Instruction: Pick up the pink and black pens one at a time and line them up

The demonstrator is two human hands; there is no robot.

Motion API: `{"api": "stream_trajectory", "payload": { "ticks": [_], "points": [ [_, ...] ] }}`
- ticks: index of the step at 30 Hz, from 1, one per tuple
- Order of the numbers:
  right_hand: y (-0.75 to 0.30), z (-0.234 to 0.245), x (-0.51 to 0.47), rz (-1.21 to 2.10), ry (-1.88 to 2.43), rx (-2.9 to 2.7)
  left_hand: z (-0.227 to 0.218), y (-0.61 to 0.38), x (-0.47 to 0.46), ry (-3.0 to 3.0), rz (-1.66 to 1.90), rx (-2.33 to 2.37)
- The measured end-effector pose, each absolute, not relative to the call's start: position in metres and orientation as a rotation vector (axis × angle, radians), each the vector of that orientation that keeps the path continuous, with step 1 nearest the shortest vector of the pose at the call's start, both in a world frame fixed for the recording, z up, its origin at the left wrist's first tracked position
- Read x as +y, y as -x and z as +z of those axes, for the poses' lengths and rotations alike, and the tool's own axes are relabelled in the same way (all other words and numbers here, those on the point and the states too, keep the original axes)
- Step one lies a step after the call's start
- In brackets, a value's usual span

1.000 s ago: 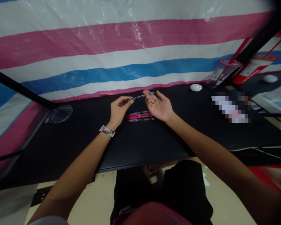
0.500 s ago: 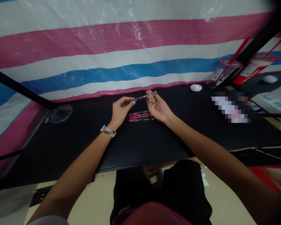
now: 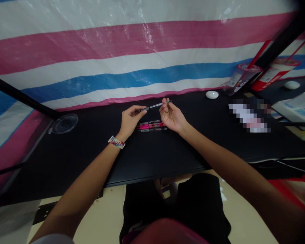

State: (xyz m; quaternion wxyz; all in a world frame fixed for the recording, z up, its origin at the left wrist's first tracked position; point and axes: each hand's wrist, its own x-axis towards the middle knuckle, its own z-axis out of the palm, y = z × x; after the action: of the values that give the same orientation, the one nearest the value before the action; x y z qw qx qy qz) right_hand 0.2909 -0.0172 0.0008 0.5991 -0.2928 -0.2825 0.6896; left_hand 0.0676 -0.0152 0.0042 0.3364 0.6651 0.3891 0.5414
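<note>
My left hand (image 3: pixel 130 120) pinches one end of a slim pen (image 3: pixel 155 105), thumb and forefinger pressed together on its dark part. At the other end, the closed fingertips of my right hand (image 3: pixel 173 118) grip the pen, whose dark tip pokes out beyond them. It is held above the black table, slightly higher on the right. Exactly what lies inside the right fingertips is hidden. Just below, several pens (image 3: pixel 152 126) lie side by side on the table, some dark and some bright pink; my right hand partly covers their right ends.
A clear round lid (image 3: pixel 65 123) lies at the left of the black table (image 3: pixel 91 159). To the right are a white egg-shaped object (image 3: pixel 211 95), a drink cup with a red straw (image 3: pixel 241 79) and a blurred-out flat item (image 3: pixel 249 117). A striped sheet (image 3: pixel 132 37) hangs behind.
My right hand has slid slightly right along the pen, and more of the light shaft shows between my hands. The left hand has kept its grip almost in place.
</note>
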Motion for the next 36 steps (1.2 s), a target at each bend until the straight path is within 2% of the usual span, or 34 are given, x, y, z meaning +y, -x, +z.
{"api": "stream_trajectory", "payload": {
  "ticks": [6, 29, 36],
  "points": [
    [-0.299, 0.01, -0.023, 1.487, 0.767, -0.937, 0.005, -0.066, -0.012, -1.687, 1.406, 1.005],
    [-0.303, 0.011, -0.024, 1.242, 0.854, -1.059, 0.009, -0.061, -0.008, -1.758, 1.4, 1.113],
    [-0.305, 0.006, -0.02, 1.25, 0.881, -1.077, 0.009, -0.061, -0.008, -1.679, 1.413, 0.96]
  ]
}}
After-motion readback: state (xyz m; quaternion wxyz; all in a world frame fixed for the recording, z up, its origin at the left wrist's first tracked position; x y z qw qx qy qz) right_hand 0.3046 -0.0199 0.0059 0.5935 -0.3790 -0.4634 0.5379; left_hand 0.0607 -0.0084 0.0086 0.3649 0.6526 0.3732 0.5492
